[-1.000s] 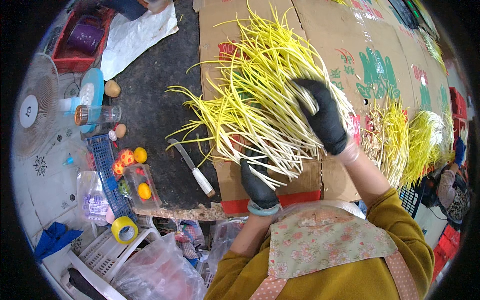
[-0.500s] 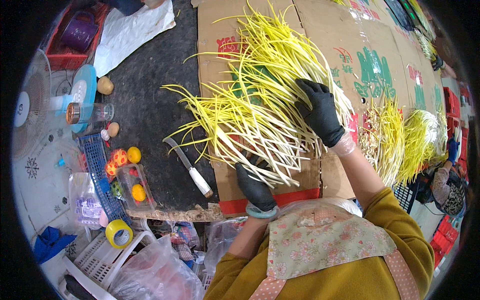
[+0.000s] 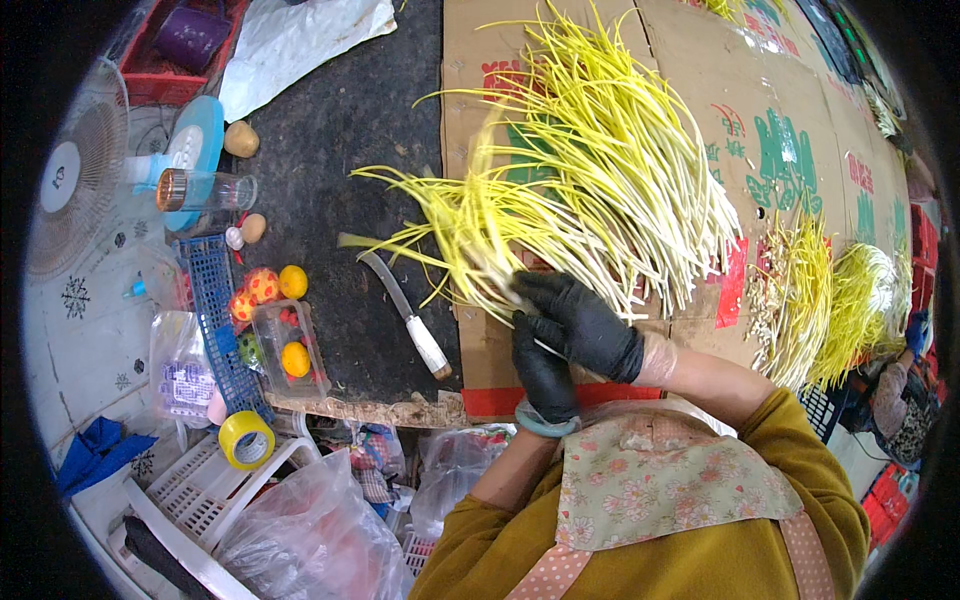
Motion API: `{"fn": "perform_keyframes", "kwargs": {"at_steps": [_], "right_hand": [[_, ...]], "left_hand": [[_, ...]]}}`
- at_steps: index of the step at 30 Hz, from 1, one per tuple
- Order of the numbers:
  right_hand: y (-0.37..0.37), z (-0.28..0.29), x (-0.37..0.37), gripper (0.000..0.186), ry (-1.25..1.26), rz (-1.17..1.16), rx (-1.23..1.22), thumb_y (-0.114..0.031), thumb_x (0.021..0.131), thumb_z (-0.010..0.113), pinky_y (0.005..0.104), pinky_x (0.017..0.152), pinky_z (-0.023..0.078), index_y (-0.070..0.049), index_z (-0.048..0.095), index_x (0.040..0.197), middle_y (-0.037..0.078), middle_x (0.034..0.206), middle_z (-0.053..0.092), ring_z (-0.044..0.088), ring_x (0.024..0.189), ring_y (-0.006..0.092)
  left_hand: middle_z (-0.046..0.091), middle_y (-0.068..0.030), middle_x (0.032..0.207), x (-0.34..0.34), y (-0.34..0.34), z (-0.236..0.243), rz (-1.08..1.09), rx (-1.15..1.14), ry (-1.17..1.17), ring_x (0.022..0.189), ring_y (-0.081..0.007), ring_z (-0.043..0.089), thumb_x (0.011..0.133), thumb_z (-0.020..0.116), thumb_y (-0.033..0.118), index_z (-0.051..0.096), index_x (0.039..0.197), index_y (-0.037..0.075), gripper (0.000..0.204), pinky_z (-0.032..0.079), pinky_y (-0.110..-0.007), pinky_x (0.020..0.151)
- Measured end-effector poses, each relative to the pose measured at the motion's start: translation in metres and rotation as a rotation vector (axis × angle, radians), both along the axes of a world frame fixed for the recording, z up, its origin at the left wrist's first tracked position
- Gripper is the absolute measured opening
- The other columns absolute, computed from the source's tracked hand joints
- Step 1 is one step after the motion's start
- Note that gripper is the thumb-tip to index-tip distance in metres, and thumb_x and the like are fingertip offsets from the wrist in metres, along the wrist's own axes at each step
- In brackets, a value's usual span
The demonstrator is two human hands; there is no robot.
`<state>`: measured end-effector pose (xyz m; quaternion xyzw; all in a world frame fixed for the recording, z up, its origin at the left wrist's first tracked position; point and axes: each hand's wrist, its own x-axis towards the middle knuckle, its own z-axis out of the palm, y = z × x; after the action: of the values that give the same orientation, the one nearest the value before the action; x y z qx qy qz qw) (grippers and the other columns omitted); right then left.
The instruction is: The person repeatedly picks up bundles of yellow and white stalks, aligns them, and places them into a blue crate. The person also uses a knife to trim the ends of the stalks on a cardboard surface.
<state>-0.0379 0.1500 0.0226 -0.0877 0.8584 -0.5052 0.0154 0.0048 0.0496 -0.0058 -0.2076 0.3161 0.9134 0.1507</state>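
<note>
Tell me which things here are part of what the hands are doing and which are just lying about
In use: yellow stalks, left hand, right hand, cardboard sheet.
Lying about: knife, tape roll, fan, fruit box, glass jar.

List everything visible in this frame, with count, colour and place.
yellow stalks: one big bundle, pale yellow, on cardboard
more stalk piles: two, yellow, far right
cardboard: flattened sheet, brown, under stalks
knife: one, white handle, dark table
clear box: one, holds orange fruit, table edge
tape roll: one, yellow, lower left
fan: one, white, far left
left hand: black glove, under bundle base
right hand: black glove, grip on bundle base
</note>
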Motion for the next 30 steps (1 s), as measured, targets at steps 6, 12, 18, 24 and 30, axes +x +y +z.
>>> {"fn": "perform_keyframes", "kwargs": {"at_steps": [6,12,18,24,30], "right_hand": [[-0.004,0.032,0.004,0.051,-0.318,0.068,-0.136,-0.010,0.082,0.056,0.0396,0.087,0.045,-0.005,0.043,0.131,0.019,0.111,0.058,0.056,0.096,0.0345],[0.011,0.015,-0.008,0.052,-0.126,-0.023,0.038,-0.004,0.082,0.055,0.0364,0.092,0.043,-0.005,0.042,0.132,0.019,0.120,0.054,0.054,0.107,0.0330],[0.040,-0.007,-0.031,0.050,-0.168,-0.272,-0.035,-0.002,0.088,0.050,0.0311,0.084,0.044,-0.006,0.037,0.136,0.013,0.122,0.054,0.053,0.087,0.0190],[0.062,0.002,-0.033,0.040,-0.251,-0.333,-0.259,-0.009,0.089,0.052,0.0285,0.082,0.047,-0.002,0.046,0.128,0.015,0.114,0.059,0.059,0.092,0.0164],[0.054,0.032,-0.010,0.035,-0.286,-0.291,-0.087,-0.002,0.087,0.053,0.0278,0.084,0.044,-0.006,0.054,0.122,0.008,0.109,0.061,0.057,0.094,0.0165]], "left_hand": [[0.057,-0.0080,0.107,0.000,-0.009,0.003,-0.230,-0.329,0.289,0.101,-0.0190,0.055,0.096,0.040,0.025,0.046,0.123,-0.002,0.039,0.045,-0.033,0.087],[0.058,-0.0077,0.103,-0.010,0.002,0.010,-0.032,-0.192,-0.129,0.094,-0.0180,0.058,0.094,0.045,0.019,0.053,0.113,-0.001,0.029,0.048,-0.031,0.081],[0.061,-0.0098,0.098,-0.003,-0.002,0.008,-0.016,-0.220,-0.220,0.088,-0.0183,0.058,0.094,0.046,0.031,0.053,0.112,0.000,0.036,0.048,-0.032,0.079],[0.062,-0.0118,0.102,-0.006,0.004,0.010,0.020,-0.232,-0.191,0.089,-0.0208,0.060,0.095,0.042,0.032,0.054,0.112,-0.003,0.040,0.048,-0.033,0.081],[0.061,-0.0113,0.100,-0.005,0.002,0.017,-0.036,-0.263,-0.170,0.089,-0.0206,0.061,0.095,0.043,0.028,0.053,0.113,-0.003,0.037,0.050,-0.033,0.079]]}}
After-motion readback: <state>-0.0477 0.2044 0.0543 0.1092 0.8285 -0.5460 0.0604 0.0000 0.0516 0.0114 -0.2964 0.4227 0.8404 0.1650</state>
